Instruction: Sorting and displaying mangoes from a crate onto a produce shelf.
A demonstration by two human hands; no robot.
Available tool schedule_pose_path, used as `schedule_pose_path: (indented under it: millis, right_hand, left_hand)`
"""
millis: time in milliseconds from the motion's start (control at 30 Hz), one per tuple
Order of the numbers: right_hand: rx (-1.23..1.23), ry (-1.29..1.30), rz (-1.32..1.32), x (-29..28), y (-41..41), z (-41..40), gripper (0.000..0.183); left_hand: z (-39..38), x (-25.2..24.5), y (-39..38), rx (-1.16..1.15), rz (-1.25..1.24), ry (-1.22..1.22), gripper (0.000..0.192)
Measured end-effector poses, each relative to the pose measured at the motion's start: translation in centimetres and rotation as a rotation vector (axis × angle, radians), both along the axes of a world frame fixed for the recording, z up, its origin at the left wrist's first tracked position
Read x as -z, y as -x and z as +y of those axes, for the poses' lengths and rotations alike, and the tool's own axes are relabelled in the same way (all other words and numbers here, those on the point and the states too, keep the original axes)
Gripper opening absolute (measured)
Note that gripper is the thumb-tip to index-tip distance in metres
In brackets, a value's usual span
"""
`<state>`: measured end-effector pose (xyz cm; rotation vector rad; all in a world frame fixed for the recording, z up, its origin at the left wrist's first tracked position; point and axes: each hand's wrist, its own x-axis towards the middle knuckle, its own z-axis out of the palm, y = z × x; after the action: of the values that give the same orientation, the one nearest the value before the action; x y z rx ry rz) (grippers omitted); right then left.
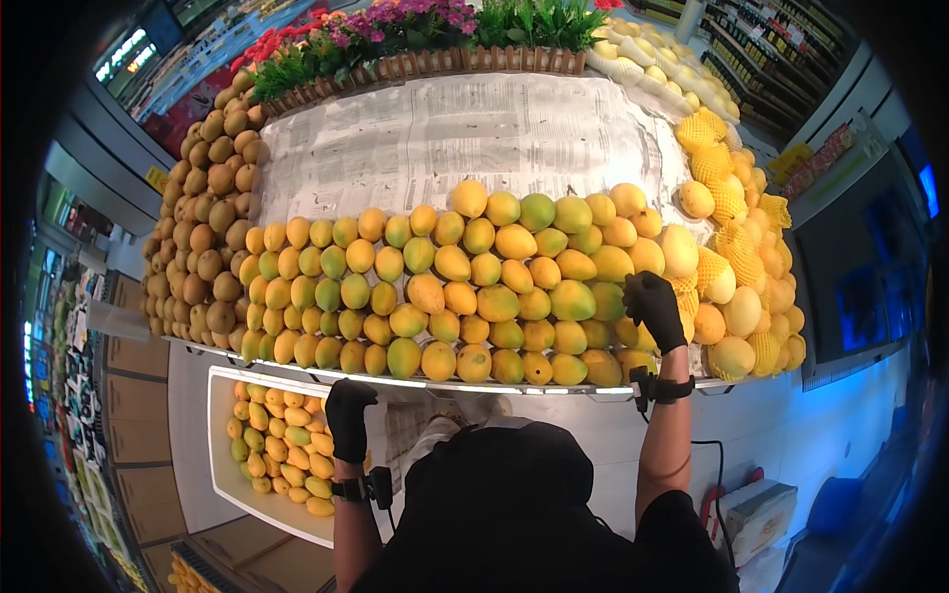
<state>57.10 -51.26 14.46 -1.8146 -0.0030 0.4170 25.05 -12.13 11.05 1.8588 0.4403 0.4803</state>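
Observation:
Rows of yellow and green mangoes [498,303] fill the near part of a display stand lined with newspaper [445,141]. My right hand [654,307], in a black glove, is at the right end of the rows, its fingers curled by a green mango [608,301]; whether it grips that mango cannot be told. My left hand [348,419], also gloved in black, hangs just below the stand's front edge, over the rim of a white bin [215,445] of mangoes. Its fingers look bent, and nothing shows in them. Each wrist wears a strapped device with a cable.
Round brown fruit [221,215] is piled on the left. At right lie yellow fruits, some in yellow foam nets [738,248]. A small wooden fence [519,59] with flowers lines the back. Cardboard boxes [137,356] stand at lower left, and another box [760,519] is on the floor at right.

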Motion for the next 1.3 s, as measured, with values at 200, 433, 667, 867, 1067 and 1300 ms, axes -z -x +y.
schedule_pose_path:
  millis: [200, 433, 667, 867, 1067, 1300]
  right_hand:
    - [-0.009, -0.023, 0.083, 0.4, 4.1, 3.2, 0.025]
    - [-0.133, 0.007, 0.094, 0.5, 5.7, 6.0, 0.031]
    - [-0.147, 0.057, 0.028, 0.2, 5.9, 8.6, 0.034]
    - [-0.202, 0.03, -0.059, 0.7, 7.5, 11.9, 0.032]
    - [-0.283, 0.038, -0.034, 1.0, 11.9, 16.4, 0.031]
    - [-0.396, 0.101, -0.016, 1.2, 17.7, 21.0, 0.03]
  left_hand:
    - [0.2, 0.9, 1.0, -0.055, -0.369, 0.733, 0.024]
    - [1.4, 1.7, 4.3, -0.152, -0.356, 0.564, 0.028]
    - [3.2, 2.3, 7.7, -0.209, -0.492, 0.724, 0.024]
    - [4.4, 0.9, 10.7, -0.316, -0.255, 0.269, 0.028]
    - [7.4, 2.0, 15.5, -0.499, -0.44, 0.686, 0.035]
    - [9.7, 4.3, 19.6, -0.788, -0.422, 0.857, 0.037]
